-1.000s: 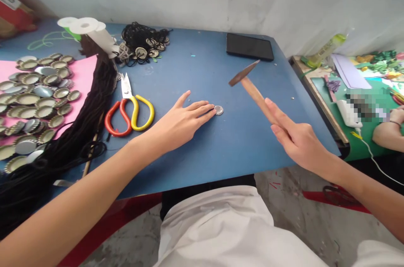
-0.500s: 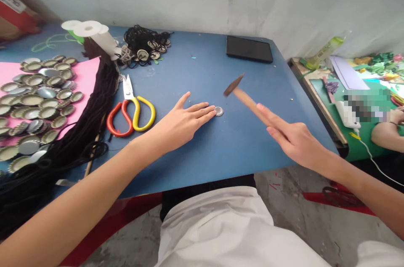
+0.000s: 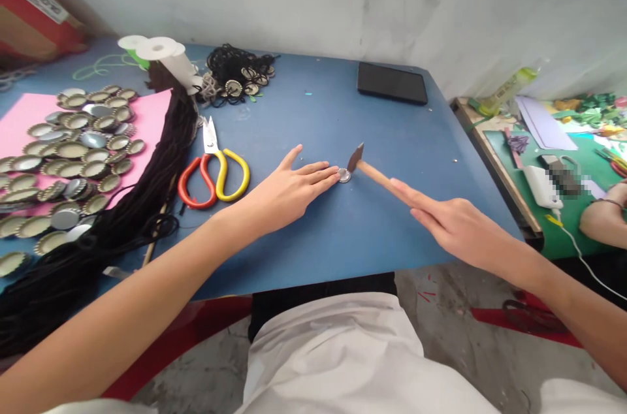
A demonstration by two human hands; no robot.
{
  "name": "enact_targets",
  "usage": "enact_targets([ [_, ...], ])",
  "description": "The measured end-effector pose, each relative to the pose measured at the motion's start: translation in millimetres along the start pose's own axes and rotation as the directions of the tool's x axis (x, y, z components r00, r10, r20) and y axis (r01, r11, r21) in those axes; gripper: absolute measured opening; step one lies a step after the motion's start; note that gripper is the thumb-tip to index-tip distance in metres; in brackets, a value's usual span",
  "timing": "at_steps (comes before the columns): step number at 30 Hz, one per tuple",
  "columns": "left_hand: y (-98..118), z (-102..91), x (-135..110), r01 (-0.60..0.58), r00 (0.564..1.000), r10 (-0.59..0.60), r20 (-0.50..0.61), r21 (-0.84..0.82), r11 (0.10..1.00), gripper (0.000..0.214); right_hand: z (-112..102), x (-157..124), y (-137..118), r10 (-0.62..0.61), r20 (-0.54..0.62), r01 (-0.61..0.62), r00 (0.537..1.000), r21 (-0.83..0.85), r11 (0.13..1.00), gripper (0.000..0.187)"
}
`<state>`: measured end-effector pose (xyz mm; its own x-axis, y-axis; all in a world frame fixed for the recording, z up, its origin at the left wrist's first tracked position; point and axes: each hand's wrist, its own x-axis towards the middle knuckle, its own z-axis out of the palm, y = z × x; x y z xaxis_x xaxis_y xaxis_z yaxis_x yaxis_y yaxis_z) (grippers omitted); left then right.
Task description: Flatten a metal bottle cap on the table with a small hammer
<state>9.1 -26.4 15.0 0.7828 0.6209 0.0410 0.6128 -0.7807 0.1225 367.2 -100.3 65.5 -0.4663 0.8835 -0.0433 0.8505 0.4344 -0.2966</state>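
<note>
A bottle cap [image 3: 345,175] lies on the blue table [image 3: 304,251], with the fingertips of my left hand [image 3: 296,192] at its left edge. That hand rests flat, its fingers stretched out and the thumb apart. My right hand [image 3: 448,215] is wrapped round the wooden handle of a hammer [image 3: 377,175], and the metal head stands just above or beside the cap's right edge; I cannot tell whether they touch. Scissors [image 3: 213,169] with one red and one yellow handle lie to the left of my left hand.
Many bottle caps [image 3: 71,149] cover a pink sheet [image 3: 29,115] at left, beside black cord [image 3: 169,140]. White spools [image 3: 169,61] and corded caps [image 3: 240,74] stand behind. A black phone or tablet [image 3: 392,83] lies at the back right. Another person's arm [image 3: 605,215] rests at the green table.
The hammer head has come down and left to the bottle cap. My left hand stays flat beside the cap. The whole view has shifted slightly.
</note>
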Motion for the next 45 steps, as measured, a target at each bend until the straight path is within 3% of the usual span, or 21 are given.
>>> enact_targets([
  [3, 0, 0.8, 0, 0.004, 1.0, -0.004, -0.003, 0.005, 1.0, 0.087, 2, 0, 2, 0.042, -0.111, -0.038, 0.993, 0.037, 0.999, 0.064],
  [7, 0, 1.6, 0, -0.002, 1.0, 0.002, -0.013, 0.005, 1.0, 0.083, 0, 2, 10, 0.058, 0.112, -0.064, 0.992, 0.05, 0.997, 0.065],
  [9, -2, 1.8, 1, -0.007, 1.0, 0.006, -0.017, -0.003, 1.0, 0.08, -1, 2, 16, 0.076, 0.146, -0.088, 0.986, 0.072, 0.994, 0.063],
  [13, -10, 3.2, 8, -0.035, 0.999, 0.035, -0.01, -0.035, 0.999, 0.075, 8, -1, 22, 0.149, 0.111, -0.16, 0.983, 0.096, 0.982, 0.065],
  [18, -16, 3.2, 16, -0.057, 0.997, 0.056, -0.044, -0.024, 0.998, 0.077, 18, -3, 19, 0.141, 0.099, -0.152, 0.985, 0.11, 0.982, 0.065],
  [26, -8, -2.0, 2, -0.149, 0.985, 0.154, -0.078, 0.068, 0.986, 0.083, 15, -3, 8, 0.157, 0.094, -0.163, 0.983, 0.055, 0.985, 0.066],
  [38, -13, 0.2, 2, -0.077, 0.994, 0.077, -0.071, 0.005, 0.997, 0.092, 19, -2, 9, 0.108, 0.061, -0.108, 0.992, -0.005, 0.994, 0.067],
  [42, -13, 1.5, 3, -0.066, 0.996, 0.065, -0.057, -0.016, 0.998, 0.092, 9, -3, 3, 0.1, 0.049, -0.1, 0.994, -0.012, 0.995, 0.067],
  [45, -12, 1.7, 3, -0.047, 0.998, 0.046, -0.037, -0.028, 0.999, 0.091, -7, -7, -6, 0.09, -0.08, -0.089, 0.993, 0.013, 0.996, 0.066],
])
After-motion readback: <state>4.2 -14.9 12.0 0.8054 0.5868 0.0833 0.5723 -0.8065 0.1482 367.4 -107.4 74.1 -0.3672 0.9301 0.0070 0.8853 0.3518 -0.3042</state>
